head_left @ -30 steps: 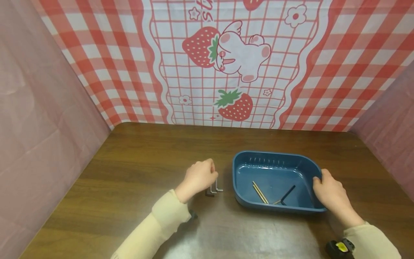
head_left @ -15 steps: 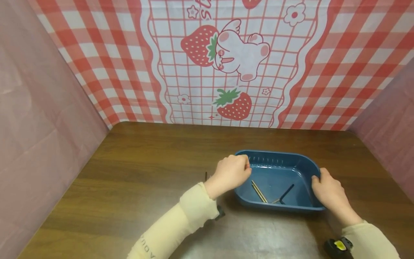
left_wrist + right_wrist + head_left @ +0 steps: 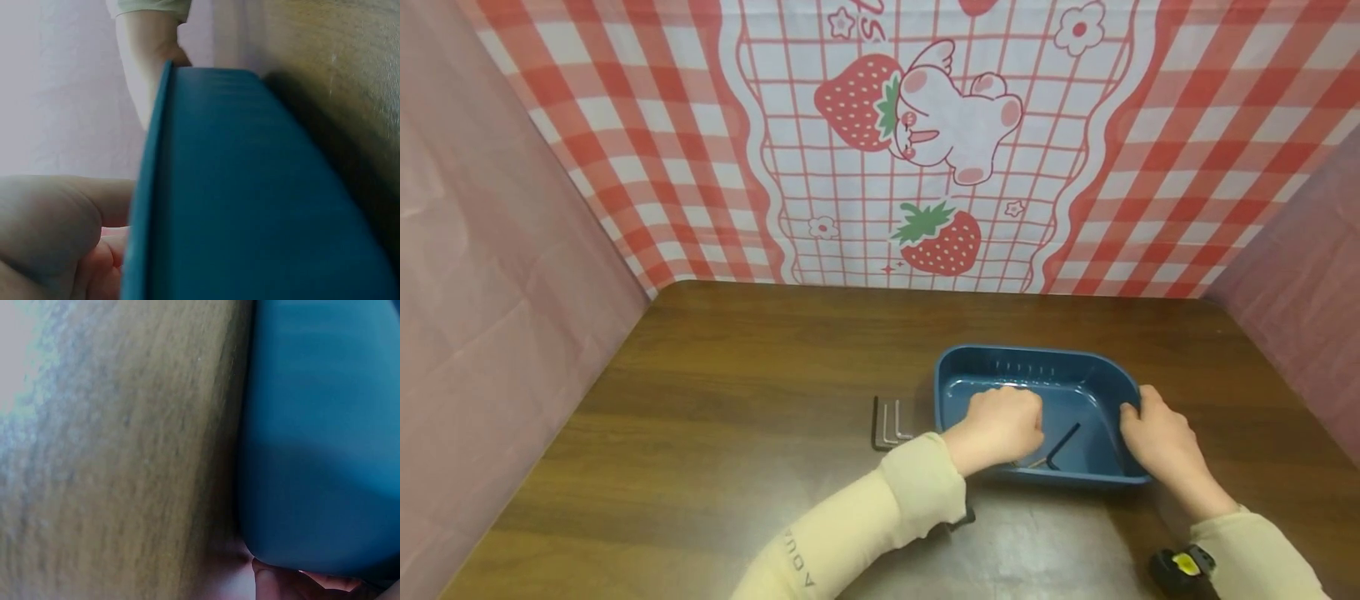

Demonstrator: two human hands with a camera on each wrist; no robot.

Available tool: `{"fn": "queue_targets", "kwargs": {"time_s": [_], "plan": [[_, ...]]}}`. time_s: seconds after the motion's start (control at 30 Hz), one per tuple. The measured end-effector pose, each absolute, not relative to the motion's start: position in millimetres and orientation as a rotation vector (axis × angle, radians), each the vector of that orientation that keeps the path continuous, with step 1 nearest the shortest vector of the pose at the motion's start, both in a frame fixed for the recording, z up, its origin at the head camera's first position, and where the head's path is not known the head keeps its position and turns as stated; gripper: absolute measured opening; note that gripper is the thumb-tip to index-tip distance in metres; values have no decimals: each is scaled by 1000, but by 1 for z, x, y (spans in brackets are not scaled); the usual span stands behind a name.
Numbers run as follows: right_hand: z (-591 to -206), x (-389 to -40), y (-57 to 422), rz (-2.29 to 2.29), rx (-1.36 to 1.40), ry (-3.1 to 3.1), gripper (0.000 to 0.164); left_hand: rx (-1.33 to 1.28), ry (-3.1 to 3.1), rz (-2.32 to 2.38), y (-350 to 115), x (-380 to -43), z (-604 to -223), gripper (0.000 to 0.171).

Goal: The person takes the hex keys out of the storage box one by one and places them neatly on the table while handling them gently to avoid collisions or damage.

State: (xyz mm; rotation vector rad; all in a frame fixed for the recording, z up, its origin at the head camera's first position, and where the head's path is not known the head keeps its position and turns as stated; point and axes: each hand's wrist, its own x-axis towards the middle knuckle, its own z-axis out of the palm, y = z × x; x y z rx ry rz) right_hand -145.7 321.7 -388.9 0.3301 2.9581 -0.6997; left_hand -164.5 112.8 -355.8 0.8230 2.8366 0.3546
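A blue plastic tray (image 3: 1051, 481) stands on the wooden table. My right hand (image 3: 1165, 433) grips its right end, thumb over the rim and fingers outside; the right wrist view shows fingertips (image 3: 275, 584) under its end. My left hand (image 3: 1000, 425) is over the tray's left part, back up and fingers curled down; I cannot tell whether they hold anything. In the left wrist view that hand (image 3: 56, 231) shows behind the tray's wall. A black hex key (image 3: 1063, 446) lies in the tray with a thin brass-coloured piece (image 3: 1037, 463) beside it.
Left of the tray lie a black hex key (image 3: 875, 421) and two silver hex keys (image 3: 886, 421), nested side by side. A black device with a yellow patch (image 3: 1183, 565) sits at the right wrist. A checked strawberry cloth (image 3: 880, 167) hangs behind the table.
My left hand has moved right, from the hex keys on the table, over the tray's left rim and down into it. It now covers two brass-coloured rods. My right hand keeps its grip.
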Motion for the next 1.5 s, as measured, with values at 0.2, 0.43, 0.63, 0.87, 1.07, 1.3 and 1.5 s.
{"fn": "queue_targets", "kwargs": {"time_s": [0.2, 0.43, 0.63, 0.87, 1.07, 1.3, 1.5], "plan": [[-390, -145, 323, -686, 319, 2990, 44, 818, 2812, 272, 133, -164, -362, 27], [-391, -145, 323, -692, 291, 3013, 44, 850, 2825, 194, 151, -161, -369, 6], [-392, -145, 321, -699, 291, 3008, 43, 797, 2790, 125, 155, -163, -378, 4], [-391, -145, 321, -702, 294, 3007, 43, 777, 2787, 86, 161, -166, -383, 10], [-391, -145, 321, -698, 296, 3017, 41, 780, 2797, 58, 162, -167, -384, 14], [-391, -145, 323, -695, 309, 2997, 43, 760, 2803, 74, 163, -166, -386, 11], [-391, -145, 322, -700, 309, 2994, 44, 723, 2803, 57, 163, -166, -386, 12]]}}
